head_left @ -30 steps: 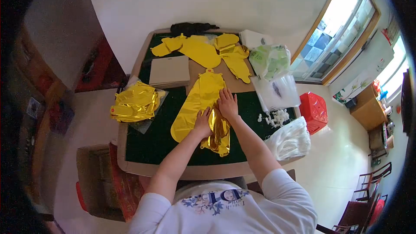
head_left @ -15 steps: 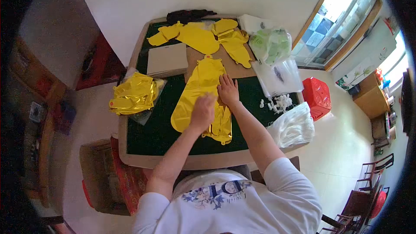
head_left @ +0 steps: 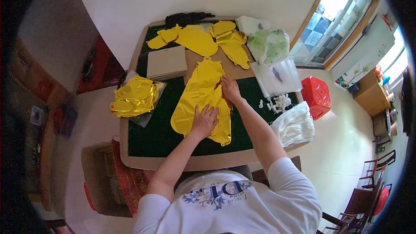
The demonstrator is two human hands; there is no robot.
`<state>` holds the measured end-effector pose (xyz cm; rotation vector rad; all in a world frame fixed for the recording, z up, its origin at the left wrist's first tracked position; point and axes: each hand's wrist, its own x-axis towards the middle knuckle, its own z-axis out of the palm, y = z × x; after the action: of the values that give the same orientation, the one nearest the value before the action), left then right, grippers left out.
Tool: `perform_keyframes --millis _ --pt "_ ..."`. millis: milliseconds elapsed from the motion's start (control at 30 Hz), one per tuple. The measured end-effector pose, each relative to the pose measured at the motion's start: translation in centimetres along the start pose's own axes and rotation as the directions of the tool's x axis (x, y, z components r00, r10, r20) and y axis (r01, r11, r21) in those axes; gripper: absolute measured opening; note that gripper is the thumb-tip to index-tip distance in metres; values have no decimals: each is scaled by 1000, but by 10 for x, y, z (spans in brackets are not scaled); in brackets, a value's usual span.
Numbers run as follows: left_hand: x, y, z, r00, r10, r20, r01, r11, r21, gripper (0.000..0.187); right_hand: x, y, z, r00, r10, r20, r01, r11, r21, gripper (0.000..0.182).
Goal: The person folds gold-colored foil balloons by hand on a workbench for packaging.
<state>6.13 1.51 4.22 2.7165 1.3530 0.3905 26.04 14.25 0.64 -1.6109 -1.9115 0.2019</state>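
L hand (head_left: 204, 120) flat on yellow foil balloon (head_left: 200, 95), fingers spread. R hand (head_left: 229, 88) pressing balloon's right edge, fingers apart. Green surface (head_left: 149, 134) underneath; foil pile (head_left: 135, 97) at left.

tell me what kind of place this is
Probably a home room used for piecework: a green-topped table piled with flat gold foil balloons, bags of packing stuff, plus a window and wooden furniture.

Both arms reach forward. The left hand (head_left: 203, 120) lies flat, fingers spread, palm down; the right hand (head_left: 229, 88) stretches farther ahead, also open and flat.
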Motion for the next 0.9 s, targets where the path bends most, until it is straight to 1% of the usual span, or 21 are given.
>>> perform_keyframes --millis 67,133,167,233,267,333,367,433,567,633,733,767,833,867,900 --pt "4 -4 -5 1000 -27 -16 27 1000 -7 48 0 -4 -4 1000 1 31 0 1000 -20 33" --pt "9 -10 -8 964 -247 -100 218 947 -237 44 0 -1 0 1000 9 28 -9 1000 -18 34" --pt "10 -12 -10 964 -248 -100 219 947 -237 44 0 0 3 999 20 26 -19 1000 -17 34" --pt "12 -15 -16 885 -462 -62 449 880 -152 41 -1 -2 1 1000 12 22 -11 1000 -30 34" --pt "12 -18 -16 885 -463 -60 450 880 -150 41 -2 -3 0 1000 5 18 -4 999 -44 35" --pt "12 -22 -12 859 -502 -99 467 849 -248 38 -1 -5 -2 999 18 34 -16 999 -40 35" --pt "13 -23 -10 859 -502 -98 468 849 -248 38 -1 -7 -3 998 28 47 -26 999 -38 36" --pt "15 -24 -10 845 -535 -26 514 823 -242 42 -2 -8 -3 998 38 49 -37 999 -34 36" --pt "20 -23 -8 853 -521 17 510 828 -232 43 -2 -9 -2 996 67 61 -65 998 -22 38" --pt "24 -27 -2 847 -522 98 530 820 -216 42 -3 -9 -1 997 56 54 -54 998 -33 38" --pt "27 -28 -3 853 -508 118 522 824 -221 40 -3 -10 -3 998 49 47 -48 998 -32 37" --pt "28 -25 -4 853 -508 118 522 824 -220 40 -3 -11 -3 997 54 48 -53 998 -20 37" --pt "30 -12 -14 846 -532 -19 519 833 -191 36 -3 -11 -4 997 52 50 -51 998 -32 37" --pt "30 -11 -14 846 -533 -18 520 832 -191 36 -3 -11 -4 997 50 52 -48 998 -46 37" --pt "32 -10 -14 840 -541 45 540 822 -181 32 -3 -11 -4 997 49 52 -47 998 -45 37"
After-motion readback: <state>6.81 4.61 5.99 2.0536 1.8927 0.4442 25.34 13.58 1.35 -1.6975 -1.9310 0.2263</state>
